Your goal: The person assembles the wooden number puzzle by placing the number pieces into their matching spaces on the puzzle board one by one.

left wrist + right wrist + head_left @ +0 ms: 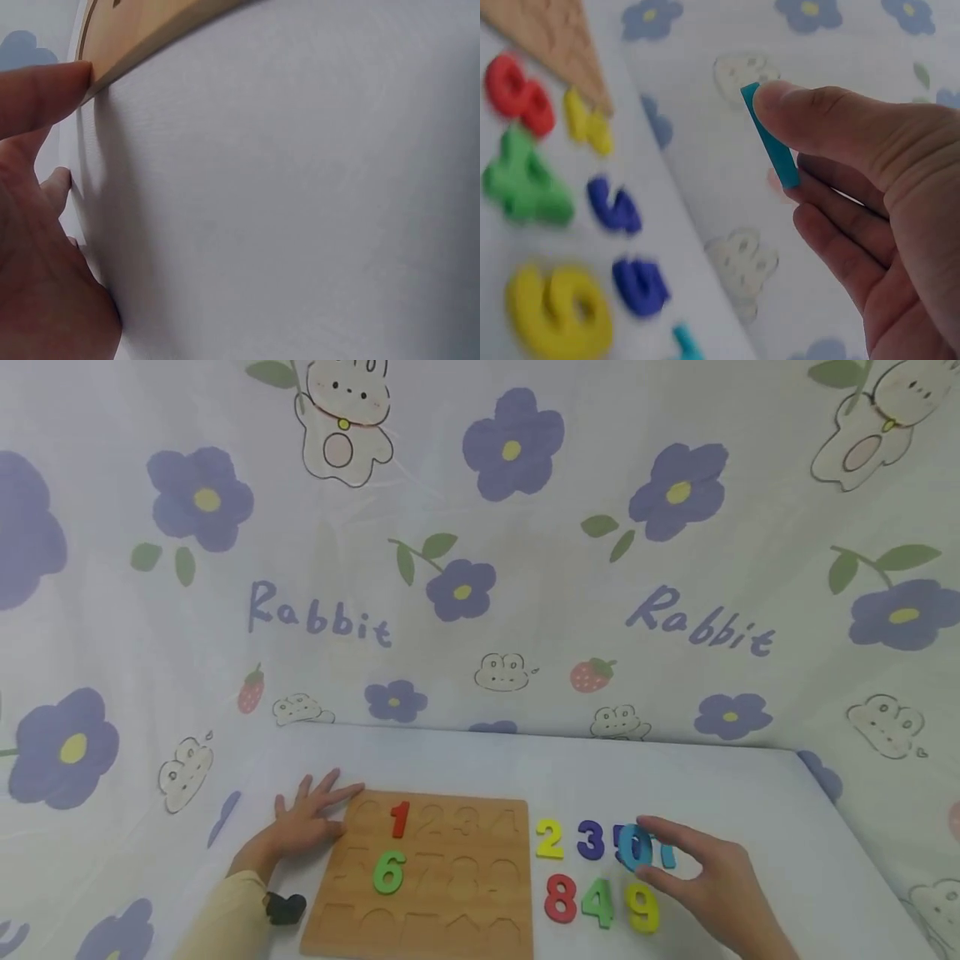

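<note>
Between thumb and fingers, my right hand [716,881] pinches a blue number 0 [636,848], raised over the loose numbers. In the right wrist view the blue piece [771,139] shows edge-on. My left hand [306,818] spreads its fingers at the left edge of the wooden number board [427,935], fingertips right at its rim. A red 1 [400,819] and a green 6 [389,872] sit in the board. Under the held 0, a dark blue 5 [618,837] and a light blue 7 [667,855] are partly hidden.
Right of the board lie a yellow 2 [550,839], a dark blue 3 [591,840], a red 8 [561,898], a green 4 [598,904] and a yellow 9 [642,907]. A patterned curtain [555,568] hangs behind the white table [735,785].
</note>
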Demonstrator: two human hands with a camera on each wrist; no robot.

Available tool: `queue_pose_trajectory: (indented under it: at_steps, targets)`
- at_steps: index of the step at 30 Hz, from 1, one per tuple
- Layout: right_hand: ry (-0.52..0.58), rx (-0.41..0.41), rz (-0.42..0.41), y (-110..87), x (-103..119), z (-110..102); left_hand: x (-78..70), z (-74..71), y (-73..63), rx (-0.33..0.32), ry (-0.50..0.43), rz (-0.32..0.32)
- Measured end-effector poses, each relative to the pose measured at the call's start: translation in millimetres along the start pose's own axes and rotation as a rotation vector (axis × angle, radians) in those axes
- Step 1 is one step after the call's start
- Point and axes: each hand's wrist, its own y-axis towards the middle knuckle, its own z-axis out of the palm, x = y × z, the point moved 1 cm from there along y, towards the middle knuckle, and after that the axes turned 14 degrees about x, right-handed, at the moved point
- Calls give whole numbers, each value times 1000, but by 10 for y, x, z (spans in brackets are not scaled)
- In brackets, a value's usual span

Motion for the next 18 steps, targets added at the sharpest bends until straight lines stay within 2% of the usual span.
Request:
queue_pose_trajectory:
  at_steps: [8,13,18]
  targets:
    - [101,-71,-194,509,712,84,-72,-26,-12,18,7,-49]
    - [131,-88,-329,837,1123,213,-114,-61,-22,14,-20,-28]
    - [189,-66,-440,1109,1473,391,-23,-30,-7,0,-18,-12]
